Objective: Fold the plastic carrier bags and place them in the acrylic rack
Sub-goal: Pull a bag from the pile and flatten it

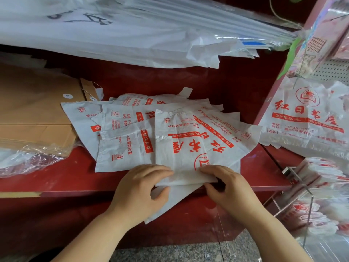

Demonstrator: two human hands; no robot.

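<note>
White plastic bag (181,154), near edge pinched by left hand (139,188), right hand (226,186)

A shop, most likely a book or stationery shop. A dark red counter (75,178) carries a loose pile of white carrier bags (120,148) printed with red shop lettering. Kraft string-tie envelopes (37,110) are stacked at its left edge. Plastic-wrapped white paper sheets (132,35) lie along the back. Past its right edge stands an acrylic rack (309,203) of folded bags, below a perforated display panel (332,70).
</note>
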